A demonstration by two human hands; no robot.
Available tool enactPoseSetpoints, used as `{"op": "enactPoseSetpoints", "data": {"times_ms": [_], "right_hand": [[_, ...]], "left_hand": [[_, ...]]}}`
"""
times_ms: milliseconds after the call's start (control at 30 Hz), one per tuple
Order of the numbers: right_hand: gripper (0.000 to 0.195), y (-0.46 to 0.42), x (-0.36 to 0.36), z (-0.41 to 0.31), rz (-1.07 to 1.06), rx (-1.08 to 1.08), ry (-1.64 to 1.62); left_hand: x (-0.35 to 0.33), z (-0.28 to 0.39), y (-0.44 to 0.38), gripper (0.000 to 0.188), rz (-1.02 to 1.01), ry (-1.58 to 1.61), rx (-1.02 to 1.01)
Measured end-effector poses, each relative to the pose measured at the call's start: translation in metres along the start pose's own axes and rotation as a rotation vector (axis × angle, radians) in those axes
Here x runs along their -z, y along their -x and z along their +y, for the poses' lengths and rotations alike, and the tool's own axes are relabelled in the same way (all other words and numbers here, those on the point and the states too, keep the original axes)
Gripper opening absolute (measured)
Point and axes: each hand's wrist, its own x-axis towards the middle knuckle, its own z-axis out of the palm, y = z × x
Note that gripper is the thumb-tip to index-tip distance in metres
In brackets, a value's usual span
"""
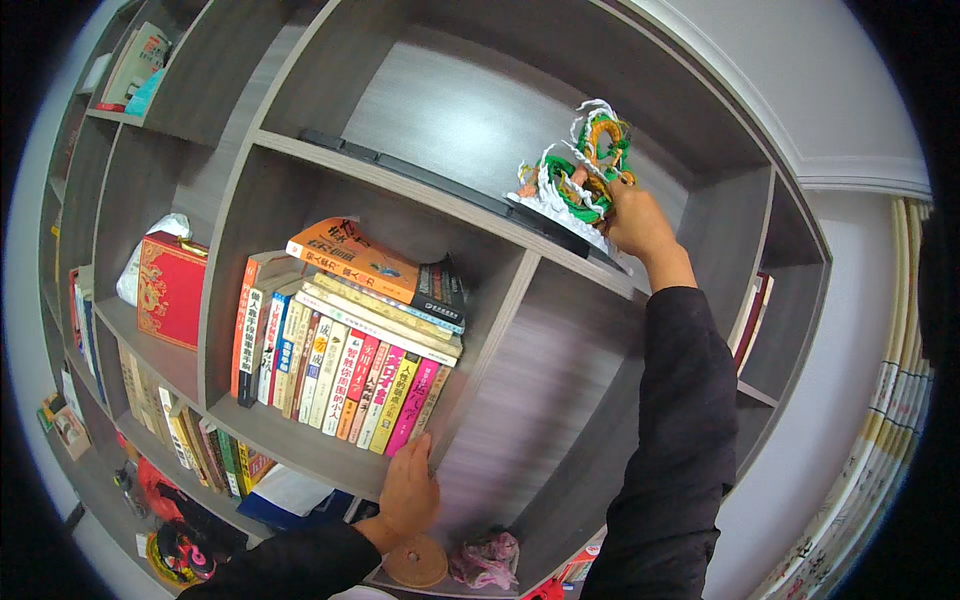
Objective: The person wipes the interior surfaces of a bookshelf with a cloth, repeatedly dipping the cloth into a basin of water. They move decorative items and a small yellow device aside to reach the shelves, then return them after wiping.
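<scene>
My right hand [637, 221] reaches up to the upper shelf and grips the right side of a green, white and orange dragon figurine [589, 169]. The figurine has a white base and stands at the shelf's front part, by a long dark flat strip [420, 178]. Lower down, my left hand [411, 487] rests with its fingertips against the right end of a row of upright books [337, 375]; it holds nothing that I can see. More books lie flat on top of the row, with an orange book [356, 259] uppermost at the left.
A grey wooden bookcase [487, 330] with many compartments surrounds both hands. A red box [171, 289] stands left of the books. Below my left hand are a round tan disc [415, 561] and a pink cloth [487, 561]. A curtain [862, 420] hangs at right.
</scene>
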Motion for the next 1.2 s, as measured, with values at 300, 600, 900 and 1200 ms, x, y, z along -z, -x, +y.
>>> {"op": "enactPoseSetpoints", "data": {"times_ms": [300,600,900,1200], "right_hand": [[0.029,0.029,0.001,0.042,-0.059,-0.058,0.125],[0.033,0.048,-0.013,0.054,-0.102,-0.163,0.151],[0.038,0.043,-0.027,0.064,-0.162,-0.167,0.238],[0.022,0.04,-0.029,0.063,-0.271,-0.191,0.248]], "left_hand": [[0.001,0.0,0.001,0.066,0.041,-0.015,-0.076],[0.003,0.001,0.002,0.066,0.021,-0.043,-0.055],[0.005,0.002,0.002,0.068,-0.029,-0.042,-0.02],[0.005,0.004,0.003,0.067,-0.002,-0.037,-0.041]]}}
